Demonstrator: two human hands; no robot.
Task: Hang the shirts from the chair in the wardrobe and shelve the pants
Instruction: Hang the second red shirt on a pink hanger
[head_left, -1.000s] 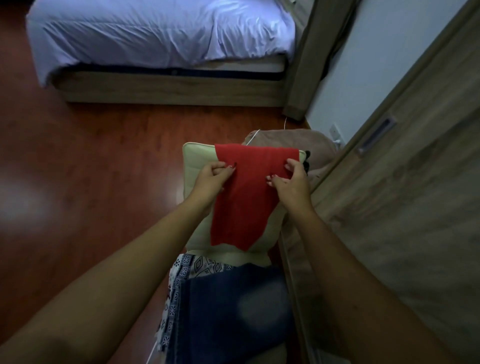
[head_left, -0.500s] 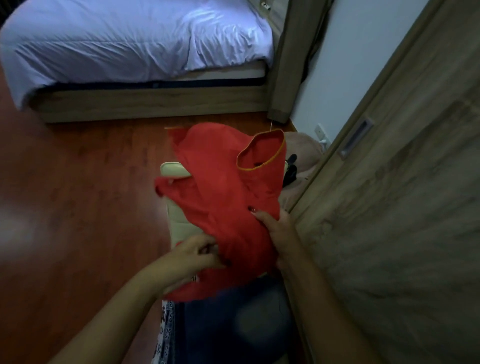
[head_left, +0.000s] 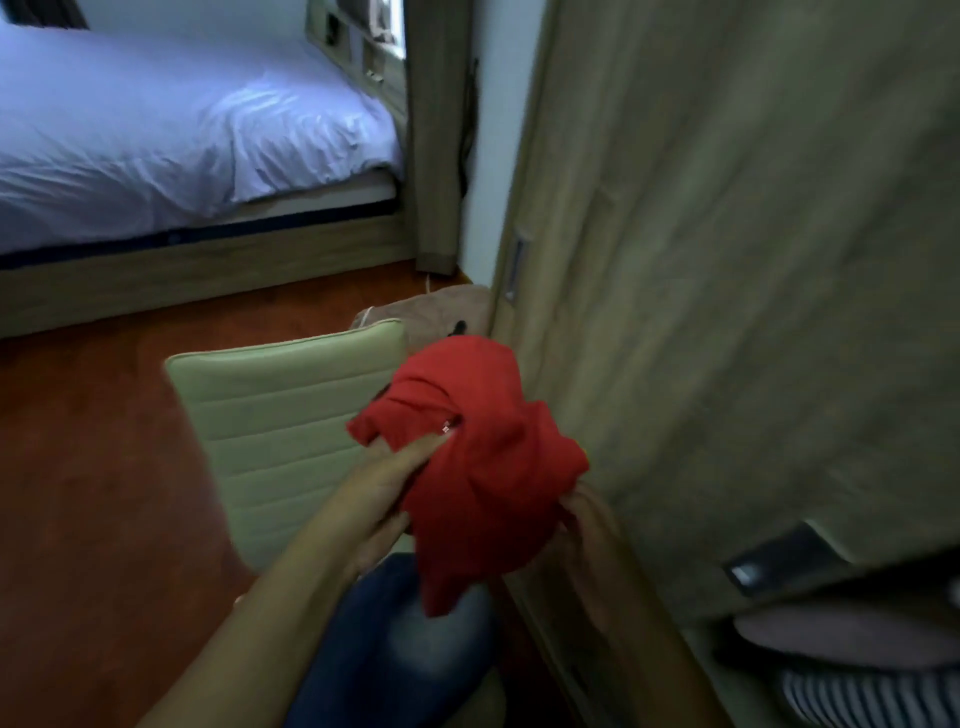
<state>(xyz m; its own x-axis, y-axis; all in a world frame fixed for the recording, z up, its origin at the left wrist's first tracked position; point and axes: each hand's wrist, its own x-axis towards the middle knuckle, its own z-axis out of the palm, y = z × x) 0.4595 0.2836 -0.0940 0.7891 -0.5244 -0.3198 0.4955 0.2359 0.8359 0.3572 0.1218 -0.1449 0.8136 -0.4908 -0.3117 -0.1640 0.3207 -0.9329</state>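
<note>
A red shirt (head_left: 483, 457) is bunched up in both my hands, held above the chair seat and close to the wardrobe door. My left hand (head_left: 387, 491) grips its left side with fingers stretched along the cloth. My right hand (head_left: 584, 512) clutches its lower right edge and is partly hidden by the fabric. The cream padded chair (head_left: 280, 431) stands just behind the shirt, its backrest bare. Dark blue jeans (head_left: 395, 649) lie on the chair seat below my hands. The wooden wardrobe door (head_left: 727, 291) fills the right side.
At the lower right, past the door's edge, folded clothes (head_left: 857, 670) lie on a wardrobe shelf, one striped. A bed (head_left: 171, 140) with pale sheets stands at the back left. A brown bundle (head_left: 441, 317) lies on the red wood floor (head_left: 88, 493) behind the chair.
The red shirt came off the chair backrest, was lifted, and is now gathered into a bunch and carried right toward the wardrobe. My view has swung to the right.
</note>
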